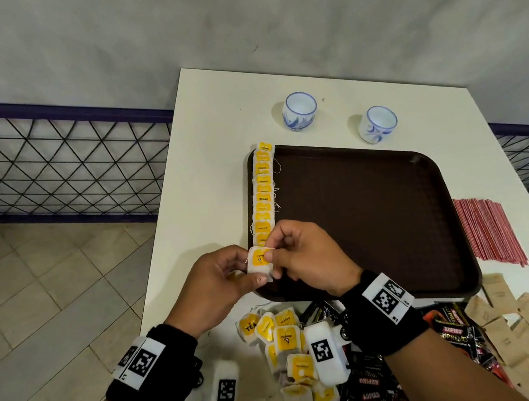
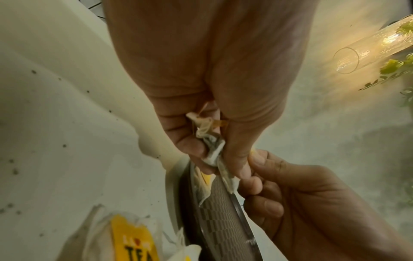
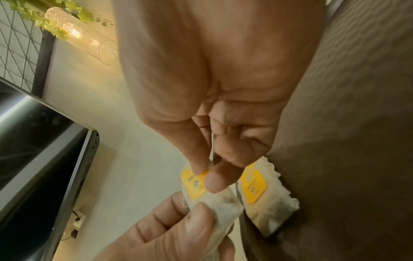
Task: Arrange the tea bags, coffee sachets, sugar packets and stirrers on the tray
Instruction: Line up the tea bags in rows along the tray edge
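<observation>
Both hands, left hand [image 1: 214, 284] and right hand [image 1: 303, 258], fingers pinching one tea bag [image 1: 260, 265] above tray [image 1: 380, 216]; two cups [image 1: 299, 110] on table [image 1: 208, 160].

Textured brown plastic tray [image 1: 380, 216], paper tea bags [image 1: 264, 197]

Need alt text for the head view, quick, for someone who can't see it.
Both hands, left hand and right hand, pinch one tea bag at the near end of a tea bag row along the brown tray's left edge.
</observation>
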A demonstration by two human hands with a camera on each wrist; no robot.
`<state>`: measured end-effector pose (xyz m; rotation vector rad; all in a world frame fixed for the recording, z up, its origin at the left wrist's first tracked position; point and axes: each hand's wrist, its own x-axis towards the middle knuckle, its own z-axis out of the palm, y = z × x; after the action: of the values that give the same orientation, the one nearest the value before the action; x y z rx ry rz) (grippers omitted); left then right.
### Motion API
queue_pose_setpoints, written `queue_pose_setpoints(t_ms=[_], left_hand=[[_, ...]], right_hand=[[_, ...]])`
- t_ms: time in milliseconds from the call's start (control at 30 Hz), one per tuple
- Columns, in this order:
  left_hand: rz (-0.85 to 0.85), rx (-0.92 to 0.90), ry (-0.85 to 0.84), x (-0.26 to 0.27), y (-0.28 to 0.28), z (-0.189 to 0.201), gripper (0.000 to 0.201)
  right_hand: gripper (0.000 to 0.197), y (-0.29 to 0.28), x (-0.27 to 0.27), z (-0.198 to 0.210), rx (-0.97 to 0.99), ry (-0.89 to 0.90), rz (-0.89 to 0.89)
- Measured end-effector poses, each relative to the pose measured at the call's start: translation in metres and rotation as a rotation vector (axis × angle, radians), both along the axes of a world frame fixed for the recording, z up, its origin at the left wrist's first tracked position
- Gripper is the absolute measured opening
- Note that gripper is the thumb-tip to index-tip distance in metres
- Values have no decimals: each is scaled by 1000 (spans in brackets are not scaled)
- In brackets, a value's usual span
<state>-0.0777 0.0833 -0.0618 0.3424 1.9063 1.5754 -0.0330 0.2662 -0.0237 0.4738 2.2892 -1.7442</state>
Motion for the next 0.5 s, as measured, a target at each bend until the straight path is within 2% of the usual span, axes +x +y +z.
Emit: queue_pose_setpoints(t_ms=[200,500], left_hand=[[121,-13,-48,-1,-13,-5,18],[249,-64,-116,0,-24,-14,14]], right_hand=[[7,14,0,0,-7,-34,-75],[6,16,9,-16,-9,-203,4]])
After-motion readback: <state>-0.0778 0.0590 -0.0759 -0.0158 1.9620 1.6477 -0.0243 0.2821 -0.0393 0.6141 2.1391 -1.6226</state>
